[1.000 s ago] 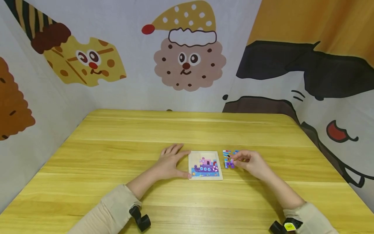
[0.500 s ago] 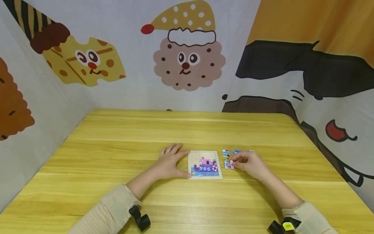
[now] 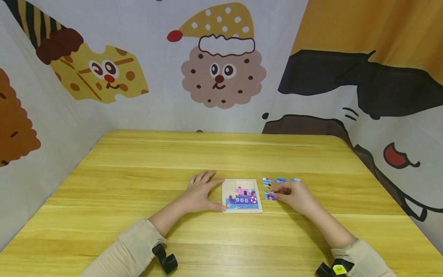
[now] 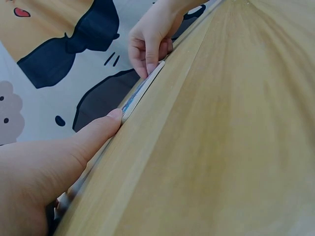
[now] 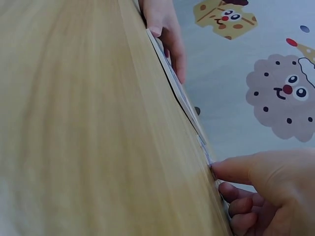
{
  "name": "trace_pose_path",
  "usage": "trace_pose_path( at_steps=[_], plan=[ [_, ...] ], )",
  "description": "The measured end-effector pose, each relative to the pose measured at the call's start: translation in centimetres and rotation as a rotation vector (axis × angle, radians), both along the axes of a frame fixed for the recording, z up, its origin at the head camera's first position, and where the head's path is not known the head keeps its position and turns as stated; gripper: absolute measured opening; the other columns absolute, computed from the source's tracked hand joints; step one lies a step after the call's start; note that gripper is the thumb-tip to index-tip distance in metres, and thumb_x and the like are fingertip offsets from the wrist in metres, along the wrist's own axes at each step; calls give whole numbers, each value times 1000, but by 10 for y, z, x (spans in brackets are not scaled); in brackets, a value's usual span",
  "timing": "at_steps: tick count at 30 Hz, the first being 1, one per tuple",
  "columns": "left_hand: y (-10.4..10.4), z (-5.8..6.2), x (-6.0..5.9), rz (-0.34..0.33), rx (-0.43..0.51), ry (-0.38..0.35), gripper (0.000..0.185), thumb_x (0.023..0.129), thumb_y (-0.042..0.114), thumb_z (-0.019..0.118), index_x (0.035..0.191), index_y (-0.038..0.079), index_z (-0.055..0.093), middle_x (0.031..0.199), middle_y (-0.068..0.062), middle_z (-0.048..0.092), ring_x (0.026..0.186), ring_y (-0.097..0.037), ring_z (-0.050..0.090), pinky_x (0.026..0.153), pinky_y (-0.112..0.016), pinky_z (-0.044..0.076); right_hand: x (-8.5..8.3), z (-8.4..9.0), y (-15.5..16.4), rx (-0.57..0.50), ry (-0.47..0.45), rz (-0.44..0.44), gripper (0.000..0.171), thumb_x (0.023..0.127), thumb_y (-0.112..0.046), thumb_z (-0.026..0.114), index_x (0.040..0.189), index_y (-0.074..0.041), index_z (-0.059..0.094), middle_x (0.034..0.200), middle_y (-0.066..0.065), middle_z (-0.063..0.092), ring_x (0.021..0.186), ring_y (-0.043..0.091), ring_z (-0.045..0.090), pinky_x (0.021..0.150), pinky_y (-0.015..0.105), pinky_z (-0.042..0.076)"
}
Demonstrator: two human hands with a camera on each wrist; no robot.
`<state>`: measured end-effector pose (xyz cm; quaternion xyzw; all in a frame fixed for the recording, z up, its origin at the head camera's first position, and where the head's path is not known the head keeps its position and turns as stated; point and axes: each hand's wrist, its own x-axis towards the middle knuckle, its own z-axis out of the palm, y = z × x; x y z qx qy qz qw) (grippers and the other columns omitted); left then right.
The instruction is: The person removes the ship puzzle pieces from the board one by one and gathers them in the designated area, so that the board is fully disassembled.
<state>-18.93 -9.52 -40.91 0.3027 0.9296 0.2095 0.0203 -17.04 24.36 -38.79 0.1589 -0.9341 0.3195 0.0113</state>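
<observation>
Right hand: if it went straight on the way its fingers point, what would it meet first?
The purple puzzle piece, which the right hand appears to have at its fingertips. Past that, probably the right edge of the puzzle board; its height over the table is hard to judge.

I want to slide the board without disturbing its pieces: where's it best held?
The board is probably best held by its left edge, coming from the left, where the left hand touches it: it lies flat, its rim is plain, and loose pieces lie past its right edge.
</observation>
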Motion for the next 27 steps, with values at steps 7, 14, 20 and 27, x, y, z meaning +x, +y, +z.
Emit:
trace_pose_path(
  at_steps=[7, 14, 20, 27],
  plan=[
    [0, 1, 1, -3, 8, 4, 98, 70, 74, 64, 148, 21, 39, 156, -16, 19, 140, -39, 14, 108, -59, 8, 2, 1, -2, -36, 29, -10, 13, 85, -10, 73, 97, -11, 75, 73, -6, 59, 65, 14, 50, 52, 25, 42],
    [1, 1, 0, -3, 5, 7, 98, 70, 74, 64, 148, 21, 39, 156, -16, 19, 140, -39, 14, 109, -59, 8, 7, 8, -15, -79, 100, -2, 14, 83, -8, 75, 96, -6, 72, 76, -4, 62, 53, 11, 48, 43, 24, 39],
    [1, -1, -1, -3, 4, 12, 98, 69, 76, 63, 148, 21, 39, 156, -16, 19, 140, -39, 14, 108, -59, 9, 9, 9, -26, -114, 109, 43, 20, 83, -8, 75, 102, -3, 70, 83, -3, 64, 56, 10, 49, 44, 23, 40],
    [1, 0, -1, -3, 13, 3, 98, 69, 75, 64, 147, 21, 40, 156, -16, 19, 141, -39, 14, 109, -59, 9, 7, 8, -39, -126, 145, 108, 20, 81, -8, 77, 100, -6, 71, 80, -7, 61, 68, 13, 54, 57, 25, 48]
  ],
)
